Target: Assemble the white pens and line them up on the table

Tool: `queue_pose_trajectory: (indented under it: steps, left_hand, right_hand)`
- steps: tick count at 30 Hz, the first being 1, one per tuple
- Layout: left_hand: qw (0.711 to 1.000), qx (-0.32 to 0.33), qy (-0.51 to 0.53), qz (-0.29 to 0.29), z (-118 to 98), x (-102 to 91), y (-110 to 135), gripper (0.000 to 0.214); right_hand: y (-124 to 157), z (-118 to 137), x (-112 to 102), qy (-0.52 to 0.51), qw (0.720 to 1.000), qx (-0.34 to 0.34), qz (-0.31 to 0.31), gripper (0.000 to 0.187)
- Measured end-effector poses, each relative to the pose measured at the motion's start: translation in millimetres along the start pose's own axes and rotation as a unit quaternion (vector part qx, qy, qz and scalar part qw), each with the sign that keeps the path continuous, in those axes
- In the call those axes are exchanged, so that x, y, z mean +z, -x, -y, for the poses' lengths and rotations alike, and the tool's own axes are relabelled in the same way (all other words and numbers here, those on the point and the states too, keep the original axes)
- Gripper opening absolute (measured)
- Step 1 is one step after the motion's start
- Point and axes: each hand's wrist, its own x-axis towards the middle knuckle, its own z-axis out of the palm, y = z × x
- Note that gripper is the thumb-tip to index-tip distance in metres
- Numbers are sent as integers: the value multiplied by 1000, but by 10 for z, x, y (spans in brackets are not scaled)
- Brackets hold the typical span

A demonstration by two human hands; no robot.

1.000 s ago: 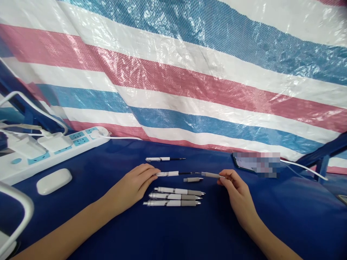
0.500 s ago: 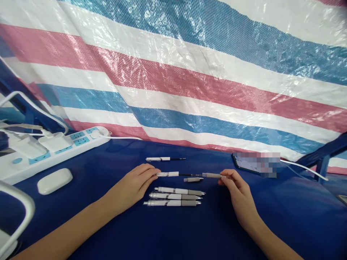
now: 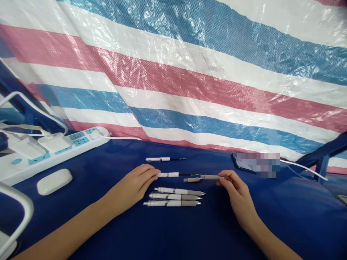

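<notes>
My left hand [image 3: 141, 179] pinches the back end of a white pen barrel [image 3: 169, 174], whose dark refill [image 3: 187, 175] sticks out bare to the right. Between the fingertips of my right hand [image 3: 234, 186] is a grey pen grip [image 3: 211, 177], its left end apart from the refill's tip. Just below the refill, a second grey grip [image 3: 192, 180] lies on the table. Farther back rests another white barrel [image 3: 159, 159] with its refill exposed. Nearer to me, three whole white-and-grey pens [image 3: 177, 197] lie side by side, pointing right.
At the left stand a white power strip [image 3: 89, 139] with plugs and cables, and a white rounded case [image 3: 54, 181]. A phone [image 3: 246, 164] with a white cable lies at the right back. Striped plastic sheeting [image 3: 173, 79] hangs behind the blue table [image 3: 173, 234].
The grey grip in my right hand has shifted slightly down, with its left end now off the refill's line. My left hand and the barrel have stayed in place.
</notes>
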Motion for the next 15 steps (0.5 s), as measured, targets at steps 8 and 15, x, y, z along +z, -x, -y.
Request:
queue_pose_trajectory:
  steps: [8, 15]
  left_hand:
    - [1000, -2, 2, 0, -19, -12, -13, 29]
    - [1000, 2, 4, 5, -1, 3, -2, 28]
  right_hand:
    - [-24, -28, -33, 10, 999, 8, -30, 19]
    - [-29, -47, -19, 0, 1000, 8, -2, 19]
